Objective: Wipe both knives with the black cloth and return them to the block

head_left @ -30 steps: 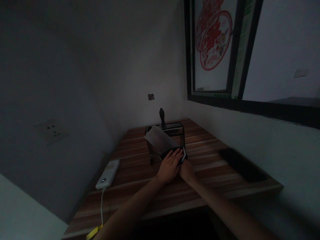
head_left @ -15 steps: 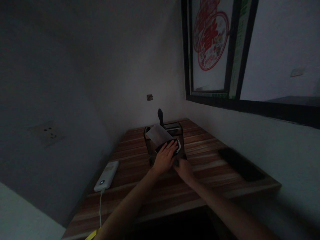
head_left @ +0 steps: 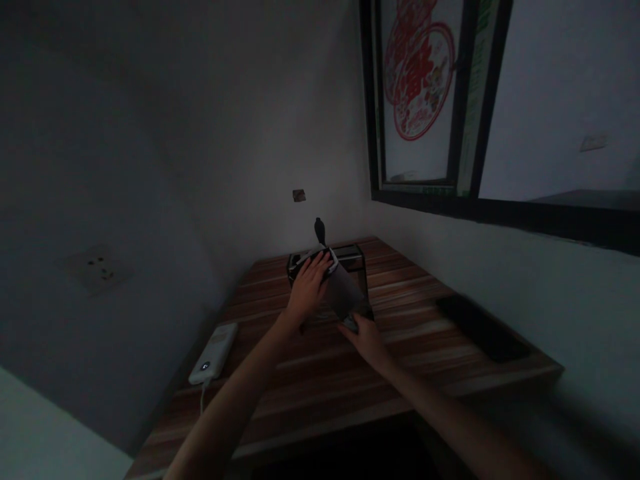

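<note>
Head view, landmark: I take the metal box (head_left: 345,267) standing toward the far end of the wooden tabletop (head_left: 310,373) as my reference; the room is very dim.
Head view, left hand: my left hand (head_left: 307,283) lies with fingers spread flat on the upper end of a pale sheet (head_left: 343,293), right at the box's near top edge. It presses rather than grips, as far as I can tell.
Head view, right hand: my right hand (head_left: 367,340) sits just in front of the box, fingers curled at the sheet's lower end; whether they pinch it, I cannot tell in this light.
Head view, sheet: it slants from the box top down toward the tabletop, leaning against the box's front.
Head view, handle: a dark knob (head_left: 320,230) rises behind the box.
Head view, left of the box: a white power bank (head_left: 213,353) with a cable lies near the tabletop edge.
Head view, right of the box: a dark flat object (head_left: 483,328) lies by the wall, well apart.
Head view, above the box: a window (head_left: 425,100) bears a red paper-cut.
</note>
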A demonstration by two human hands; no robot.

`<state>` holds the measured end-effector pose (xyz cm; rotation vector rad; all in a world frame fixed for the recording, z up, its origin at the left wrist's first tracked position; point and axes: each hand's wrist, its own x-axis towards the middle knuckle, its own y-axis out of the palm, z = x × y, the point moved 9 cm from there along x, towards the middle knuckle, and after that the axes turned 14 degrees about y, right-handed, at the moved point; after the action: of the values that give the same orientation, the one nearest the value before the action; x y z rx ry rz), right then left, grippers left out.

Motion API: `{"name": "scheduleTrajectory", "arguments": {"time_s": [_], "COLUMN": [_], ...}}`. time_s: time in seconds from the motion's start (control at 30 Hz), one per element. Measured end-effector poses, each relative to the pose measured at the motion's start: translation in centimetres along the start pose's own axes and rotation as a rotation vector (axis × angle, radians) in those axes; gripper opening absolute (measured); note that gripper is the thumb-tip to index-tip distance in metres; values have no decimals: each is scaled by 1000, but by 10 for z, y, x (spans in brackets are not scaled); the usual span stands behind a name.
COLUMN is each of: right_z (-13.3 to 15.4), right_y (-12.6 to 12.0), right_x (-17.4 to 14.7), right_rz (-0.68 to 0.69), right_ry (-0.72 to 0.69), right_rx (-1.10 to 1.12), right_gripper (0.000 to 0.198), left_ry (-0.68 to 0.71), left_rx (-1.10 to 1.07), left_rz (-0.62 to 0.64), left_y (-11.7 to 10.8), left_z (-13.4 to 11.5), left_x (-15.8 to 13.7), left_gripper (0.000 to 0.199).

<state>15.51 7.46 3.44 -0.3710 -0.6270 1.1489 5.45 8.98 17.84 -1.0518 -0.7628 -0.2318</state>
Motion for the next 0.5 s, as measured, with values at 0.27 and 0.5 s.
{"name": "scheduleTrajectory", "arguments": {"time_s": [0.27,0.5], "right_z": [3,1], "right_y": [1,3], "right_x": [-1,-2], "right_rz": [28,35], "right_ry": [-22,-26], "right_rx": [-29,-152], "right_gripper": [41,44], "left_ry": [-84,-74], "left_rx": [-48,-23], "left_rz": [-133,-144], "left_y": [-15,-16], "left_z": [20,20], "left_x": [15,13], "left_gripper": [40,41]}}
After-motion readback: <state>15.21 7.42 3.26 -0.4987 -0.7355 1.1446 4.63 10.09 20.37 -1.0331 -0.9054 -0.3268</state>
